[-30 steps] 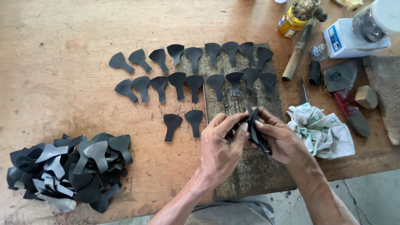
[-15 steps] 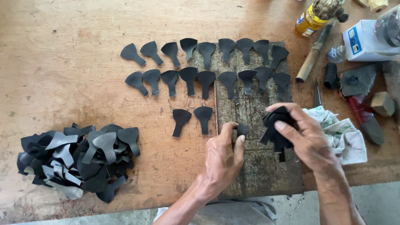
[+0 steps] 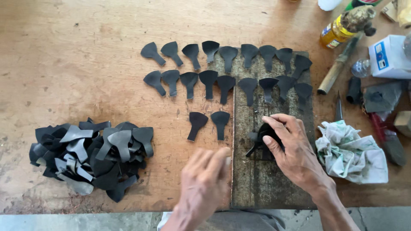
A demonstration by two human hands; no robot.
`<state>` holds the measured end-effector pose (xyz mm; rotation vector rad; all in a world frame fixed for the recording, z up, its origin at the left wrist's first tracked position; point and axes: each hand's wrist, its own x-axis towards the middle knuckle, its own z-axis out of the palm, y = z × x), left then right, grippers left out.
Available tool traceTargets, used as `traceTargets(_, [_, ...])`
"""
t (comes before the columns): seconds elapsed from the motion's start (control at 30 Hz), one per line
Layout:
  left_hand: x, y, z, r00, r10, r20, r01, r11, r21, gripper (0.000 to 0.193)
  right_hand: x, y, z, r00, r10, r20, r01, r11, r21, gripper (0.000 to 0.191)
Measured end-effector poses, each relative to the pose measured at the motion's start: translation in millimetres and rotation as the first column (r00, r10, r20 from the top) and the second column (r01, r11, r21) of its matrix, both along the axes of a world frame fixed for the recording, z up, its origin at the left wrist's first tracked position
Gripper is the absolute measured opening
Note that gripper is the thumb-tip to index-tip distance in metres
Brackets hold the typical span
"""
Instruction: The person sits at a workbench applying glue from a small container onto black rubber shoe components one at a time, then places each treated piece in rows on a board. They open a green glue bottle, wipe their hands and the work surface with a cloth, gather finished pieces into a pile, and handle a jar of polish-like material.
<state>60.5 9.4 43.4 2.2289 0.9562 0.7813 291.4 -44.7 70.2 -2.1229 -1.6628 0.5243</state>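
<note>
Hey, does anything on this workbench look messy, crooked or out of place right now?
Mostly tidy: the flat black paddle-shaped cut pieces lie in neat rows. The odd spots are the jumbled heap of black pieces at the left and the crumpled white rag beside the right hand.

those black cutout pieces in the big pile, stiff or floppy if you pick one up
Probably floppy: pieces in the pile curl and drape over each other. Likely light, being thin flat cutouts. They look unlikely to roll; the laid-out rows lie flat.
</note>
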Motion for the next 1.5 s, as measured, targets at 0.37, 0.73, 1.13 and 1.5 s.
traceTargets(0.37, [-102,39,-11,0.863,0.411,-0.293,-0.331,0.899,0.285,0.057,-43,27,37,0.995,0.091,0.038,-0.093,0.995,0.033,0.045])
traceTargets(0.73, [-179,48,-11,0.778,0.589,-0.22,-0.561,0.808,0.181,0.067,-218,106,-14,0.747,0.647,-0.152,-0.655,0.756,-0.002,0.073])
traceTargets(1.13, [-252,110,-29,0.716,0.655,-0.242,-0.656,0.749,0.089,0.069,-321,194,-30,0.655,0.743,-0.138,-0.753,0.658,-0.029,0.088])
traceTargets(1.5, [-209,101,-8,0.803,0.59,-0.083,-0.54,0.78,0.317,0.053,-250,177,8,0.659,0.737,-0.15,-0.717,0.676,0.17,0.055])
